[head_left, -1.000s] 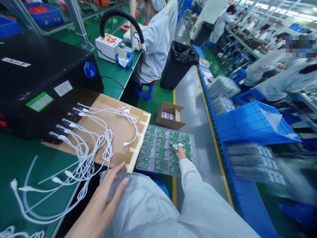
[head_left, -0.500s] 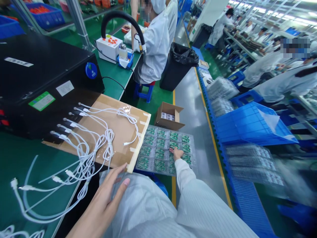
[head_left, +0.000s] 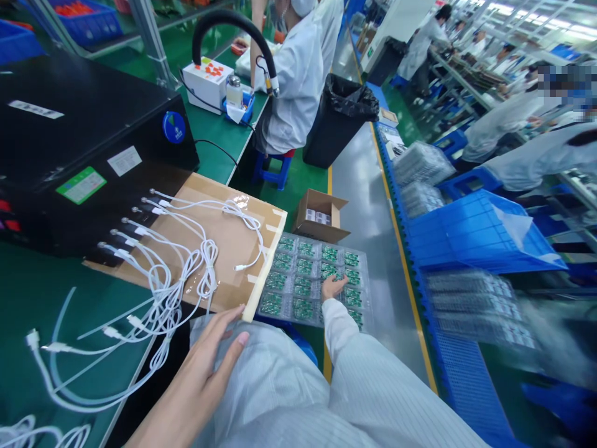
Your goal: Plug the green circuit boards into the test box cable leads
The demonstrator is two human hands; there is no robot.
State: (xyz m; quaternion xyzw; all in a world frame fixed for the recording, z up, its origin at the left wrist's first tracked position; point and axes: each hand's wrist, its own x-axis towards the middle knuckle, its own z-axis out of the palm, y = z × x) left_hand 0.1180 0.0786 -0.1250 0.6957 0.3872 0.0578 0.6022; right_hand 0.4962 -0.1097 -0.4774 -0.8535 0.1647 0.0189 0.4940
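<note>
My left hand [head_left: 209,367] is open, thumb apart from the fingers, with its fingertips at the near corner of a cardboard sheet [head_left: 242,230] edged with pale tape. It holds nothing. To the right, my right hand [head_left: 333,287] reaches over a clear plastic tray [head_left: 368,292] whose pockets hold green circuit boards [head_left: 303,286]. Its fingers are curved and apart, right at the boards in a middle pocket; no board is seen lifted. White cables [head_left: 181,280] lie bundled over the cardboard, their far ends at the front of a black box [head_left: 88,137].
A small open carton [head_left: 317,233] stands behind the tray. Beyond it are a black bin [head_left: 336,124] and a seated person [head_left: 298,81]. Along the right run a blue crate [head_left: 480,233] and stacked clear trays [head_left: 476,305]. A white machine with a black hose [head_left: 236,18] stands ahead.
My right hand has turned slightly over the boards, its fingers now pointing more to the right. My left hand stays at the cardboard corner. The whole view has shifted a little.
</note>
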